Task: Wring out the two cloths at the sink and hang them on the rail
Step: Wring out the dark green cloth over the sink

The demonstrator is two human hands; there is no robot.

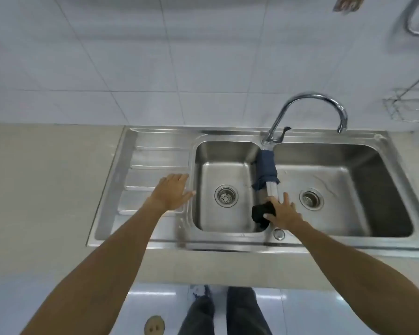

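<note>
A blue cloth (pixel 266 169) lies draped over the divider between the two basins of the steel sink (pixel 160 139). Nearer me on the same divider sits a black cloth (pixel 260 215), bunched up. My right hand (pixel 282 213) rests on the black cloth, thumb and fingers touching it, fingers spread toward the right basin. My left hand (pixel 173 191) lies flat and open on the drainboard at the left basin's edge, holding nothing. A wire rail and rack (pixel 408 106) hangs on the tiled wall at the far right.
The curved tap (pixel 310 102) arches over the right basin from behind the divider. Both basins have drain strainers, left (pixel 226 196) and right (pixel 311 199). Beige counter runs left of the sink. A chrome hose loop (pixel 416 22) hangs top right. My legs show below the counter edge.
</note>
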